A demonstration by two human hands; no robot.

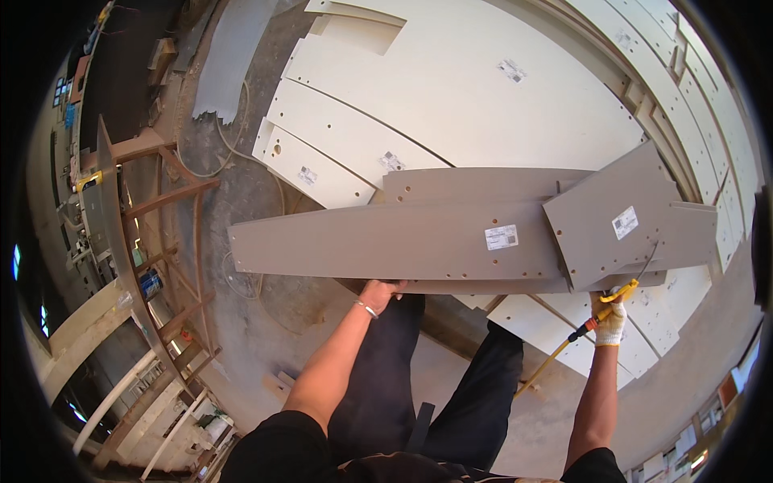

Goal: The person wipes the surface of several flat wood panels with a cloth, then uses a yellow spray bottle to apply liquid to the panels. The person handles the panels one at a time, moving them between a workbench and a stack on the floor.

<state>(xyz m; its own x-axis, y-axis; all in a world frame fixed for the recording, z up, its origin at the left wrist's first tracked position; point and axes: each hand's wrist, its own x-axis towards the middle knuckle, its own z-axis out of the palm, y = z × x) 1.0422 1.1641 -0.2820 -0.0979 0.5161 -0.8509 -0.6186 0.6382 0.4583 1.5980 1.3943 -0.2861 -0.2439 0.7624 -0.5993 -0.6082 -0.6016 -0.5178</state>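
Observation:
A long grey-brown panel (386,241), with drilled holes and a white label, lies across the pile in front of me. At its near edge is my left hand (382,295), bare with a bracelet on the wrist. The fingers grip that edge, their tips partly hidden under it. My right hand (609,320), in a white knitted glove, is closed round a yellow air blow gun (618,291). Its thin nozzle points up over the shorter grey-brown panel (612,213), which lies tilted on top at the right. A yellow hose (551,369) runs down from the gun's orange connector.
Large white drilled panels (483,88) lie stacked beneath and beyond the grey ones. More white panels (644,32) stand in layers at the far right. To the left is a brown frame rack (165,197). A thin hose (233,149) loops over the concrete floor.

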